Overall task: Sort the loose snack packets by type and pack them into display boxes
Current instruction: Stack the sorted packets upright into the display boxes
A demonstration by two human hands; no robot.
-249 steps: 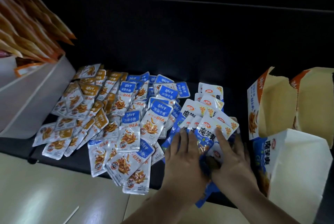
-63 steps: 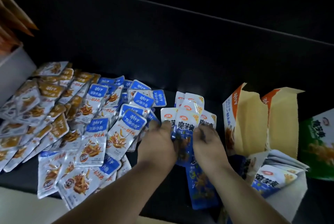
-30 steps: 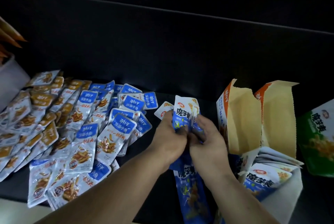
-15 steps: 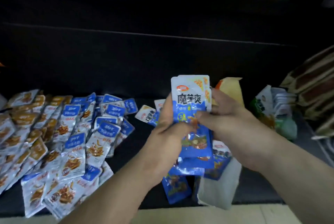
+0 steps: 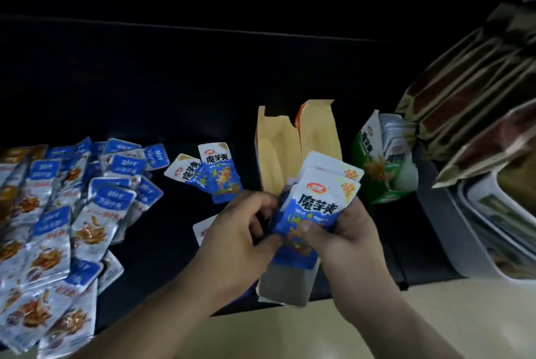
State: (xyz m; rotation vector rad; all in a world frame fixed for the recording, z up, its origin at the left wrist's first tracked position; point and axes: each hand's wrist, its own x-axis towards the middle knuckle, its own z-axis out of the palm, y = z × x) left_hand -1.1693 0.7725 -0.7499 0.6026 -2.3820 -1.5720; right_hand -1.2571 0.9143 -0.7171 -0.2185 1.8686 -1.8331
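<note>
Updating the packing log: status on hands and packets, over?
Left hand and right hand both grip blue packet stack. Stack at white box mouth. Two matching packets loose beyond. Nothing seen blocking.

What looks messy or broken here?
The open box in the middle has a ragged, torn top edge. On the left, snack packets lie in a jumbled, overlapping pile, and two blue packets sit apart from it, near the box. The stack held by the left hand and right hand is fanned unevenly.
</note>
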